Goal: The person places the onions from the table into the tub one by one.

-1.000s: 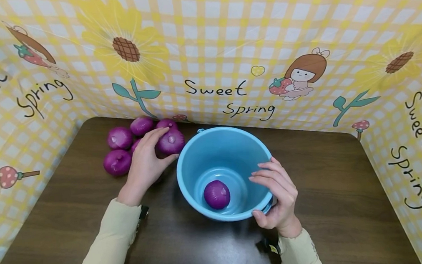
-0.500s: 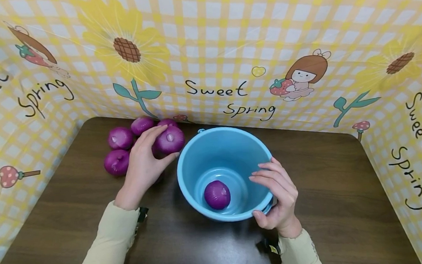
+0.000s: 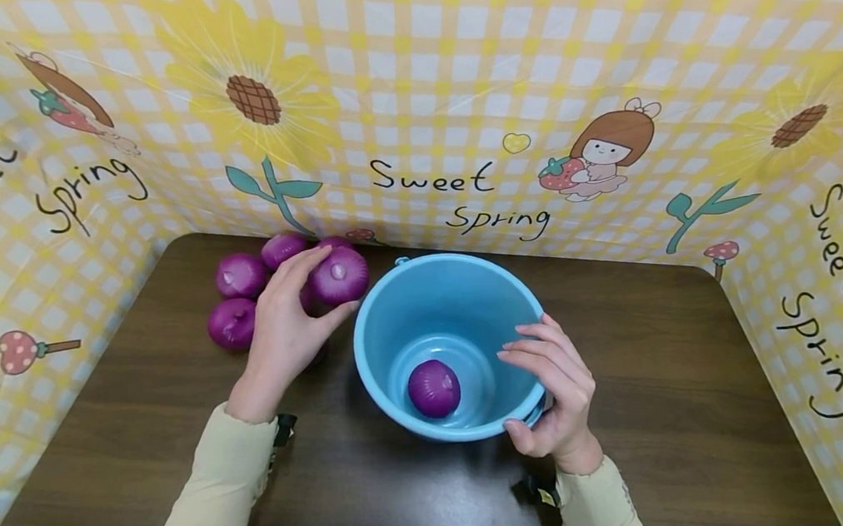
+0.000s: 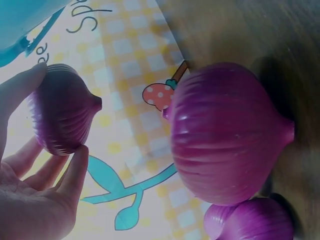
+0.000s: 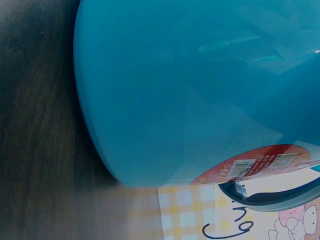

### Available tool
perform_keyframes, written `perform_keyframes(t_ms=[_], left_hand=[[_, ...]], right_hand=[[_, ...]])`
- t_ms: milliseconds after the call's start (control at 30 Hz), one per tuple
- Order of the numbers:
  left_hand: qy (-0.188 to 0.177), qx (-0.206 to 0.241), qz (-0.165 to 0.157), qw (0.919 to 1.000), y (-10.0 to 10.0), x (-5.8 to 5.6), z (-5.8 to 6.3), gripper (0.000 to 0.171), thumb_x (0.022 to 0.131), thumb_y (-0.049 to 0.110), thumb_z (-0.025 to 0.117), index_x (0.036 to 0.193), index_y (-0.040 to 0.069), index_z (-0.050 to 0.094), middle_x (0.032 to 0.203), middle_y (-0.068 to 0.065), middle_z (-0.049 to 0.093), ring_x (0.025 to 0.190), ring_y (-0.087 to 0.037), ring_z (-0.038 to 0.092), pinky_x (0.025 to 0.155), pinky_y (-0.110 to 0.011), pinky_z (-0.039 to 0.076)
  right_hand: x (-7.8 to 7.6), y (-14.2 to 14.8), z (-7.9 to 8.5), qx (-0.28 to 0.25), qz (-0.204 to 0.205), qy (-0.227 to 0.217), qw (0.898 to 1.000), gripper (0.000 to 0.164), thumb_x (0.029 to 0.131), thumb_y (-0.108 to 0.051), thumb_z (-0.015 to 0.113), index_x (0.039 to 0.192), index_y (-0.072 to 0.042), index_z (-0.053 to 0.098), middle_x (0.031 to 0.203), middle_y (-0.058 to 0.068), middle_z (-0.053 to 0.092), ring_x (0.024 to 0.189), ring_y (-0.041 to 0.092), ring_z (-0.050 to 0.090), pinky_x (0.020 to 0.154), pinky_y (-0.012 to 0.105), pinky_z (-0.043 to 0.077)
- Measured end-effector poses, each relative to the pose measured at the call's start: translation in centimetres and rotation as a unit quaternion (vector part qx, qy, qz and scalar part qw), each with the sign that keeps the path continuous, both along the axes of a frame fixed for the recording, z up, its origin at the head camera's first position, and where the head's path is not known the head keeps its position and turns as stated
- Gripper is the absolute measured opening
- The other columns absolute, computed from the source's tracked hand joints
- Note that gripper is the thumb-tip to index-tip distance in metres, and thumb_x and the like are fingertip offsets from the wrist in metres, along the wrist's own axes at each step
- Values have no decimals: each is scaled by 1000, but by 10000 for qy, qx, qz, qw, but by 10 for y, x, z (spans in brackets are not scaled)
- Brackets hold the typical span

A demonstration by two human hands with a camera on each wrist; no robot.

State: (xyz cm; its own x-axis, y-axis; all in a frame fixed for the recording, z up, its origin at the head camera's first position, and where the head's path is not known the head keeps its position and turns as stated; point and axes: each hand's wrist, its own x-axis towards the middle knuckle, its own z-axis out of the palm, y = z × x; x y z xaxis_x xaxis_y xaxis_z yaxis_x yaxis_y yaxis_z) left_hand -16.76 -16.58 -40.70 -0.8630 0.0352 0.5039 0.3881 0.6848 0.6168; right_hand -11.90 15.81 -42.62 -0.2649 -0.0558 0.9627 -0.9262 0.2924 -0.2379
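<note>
In the head view my left hand reaches among the onions left of the bucket. Its thumb and fingertips pinch a purple onion; the left wrist view shows this onion between thumb and fingers, over the cloth backdrop. The light blue bucket stands upright, with one purple onion on its bottom. At the bucket's right rim my right hand holds on, fingers over the inside and thumb at the outer edge. In the right wrist view the bucket's wall fills most of the frame and the hand is hidden.
Several more onions, such as this onion, lie on the brown wooden table at the back left, partly behind the left hand. A checked yellow cloth rises along the back and both sides. The bucket's handle hangs down outside.
My left hand has shifted slightly left, and the onion in its fingers has moved a little up in the head view. The right hand and the bucket stay in place.
</note>
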Motion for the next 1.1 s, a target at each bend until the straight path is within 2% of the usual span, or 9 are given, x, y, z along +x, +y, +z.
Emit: perform_keyframes(t_ms=[800, 1100], left_hand=[[513, 219, -1, 9984, 7, 8, 15, 78, 73, 20, 95, 142, 13, 60, 141, -4, 59, 132, -22, 51, 106, -47, 46], [691, 261, -96, 9972, 11, 11, 25, 79, 73, 20, 95, 143, 12, 60, 142, -2, 59, 133, -21, 50, 107, -45, 45]], right_hand=[[1, 1, -2, 7, -47, -18, 10000, 63, 87, -57, 60, 86, 4, 75, 84, 18, 72, 90, 39, 67, 101, 59, 46], [1, 0, -2, -10, -50, -7, 10000, 64, 87, -57, 60, 85, 5, 75, 84, 18, 72, 90, 39, 67, 101, 60, 46]])
